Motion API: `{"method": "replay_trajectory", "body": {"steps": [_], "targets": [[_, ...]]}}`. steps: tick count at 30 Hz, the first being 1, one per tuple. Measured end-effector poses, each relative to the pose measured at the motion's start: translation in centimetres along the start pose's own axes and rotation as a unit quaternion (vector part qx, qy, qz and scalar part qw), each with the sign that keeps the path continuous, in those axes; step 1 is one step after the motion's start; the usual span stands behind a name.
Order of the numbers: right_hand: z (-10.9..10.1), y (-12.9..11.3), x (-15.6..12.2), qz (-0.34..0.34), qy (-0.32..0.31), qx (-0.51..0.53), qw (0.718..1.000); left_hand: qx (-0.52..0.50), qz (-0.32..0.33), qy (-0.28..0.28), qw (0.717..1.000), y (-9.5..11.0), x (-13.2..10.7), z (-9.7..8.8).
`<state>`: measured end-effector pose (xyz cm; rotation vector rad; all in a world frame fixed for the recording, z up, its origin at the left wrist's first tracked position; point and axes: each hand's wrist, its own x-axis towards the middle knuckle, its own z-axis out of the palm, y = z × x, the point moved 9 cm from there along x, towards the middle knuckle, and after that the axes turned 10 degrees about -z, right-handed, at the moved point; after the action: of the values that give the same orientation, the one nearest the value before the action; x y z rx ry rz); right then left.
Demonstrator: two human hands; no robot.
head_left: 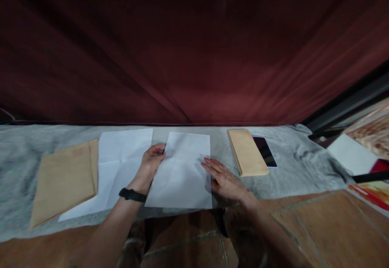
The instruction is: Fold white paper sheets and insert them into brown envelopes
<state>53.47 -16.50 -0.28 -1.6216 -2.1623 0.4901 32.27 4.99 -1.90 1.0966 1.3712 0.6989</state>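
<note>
A white sheet of paper [182, 175] lies in front of me on the grey cloth. At its left edge, my left hand [153, 158] has its fingers curled in, with the edge between thumb and fingers. Over the right edge, my right hand [223, 178] rests with fingers stretched out and apart, the fingertips on the paper. To the left is another white sheet [124, 154] with fold creases. Brown paper envelopes [65, 179] overlap that creased sheet's left side.
A stack of narrow tan envelopes [249, 152] lies right of my right hand, partly over a dark-screened phone [266, 151]. The grey cloth [304, 158] covers the surface. A dark red curtain [194, 57] hangs behind it. Tiled floor [319, 223] shows below the front edge.
</note>
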Motion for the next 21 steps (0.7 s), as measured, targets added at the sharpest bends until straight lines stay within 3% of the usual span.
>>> {"method": "replay_trajectory", "body": {"steps": [6,12,17,21], "targets": [[2.3,-4.0,-2.0,-0.058,-0.088,0.026,0.994,0.006,0.027,0.051,0.998,0.0,0.0,-0.3],[3.5,-4.2,-2.0,-0.052,-0.089,-0.012,0.995,0.001,0.045,0.048,0.998,-0.6,-0.6,-0.1],[2.0,-3.7,-1.7,-0.062,-0.059,0.015,0.996,0.034,0.077,0.099,0.992,-0.1,-0.5,-0.2],[0.0,-3.0,-1.3,-0.037,-0.007,0.027,0.999,0.057,0.086,0.091,0.99,0.3,-0.1,0.9]]}}
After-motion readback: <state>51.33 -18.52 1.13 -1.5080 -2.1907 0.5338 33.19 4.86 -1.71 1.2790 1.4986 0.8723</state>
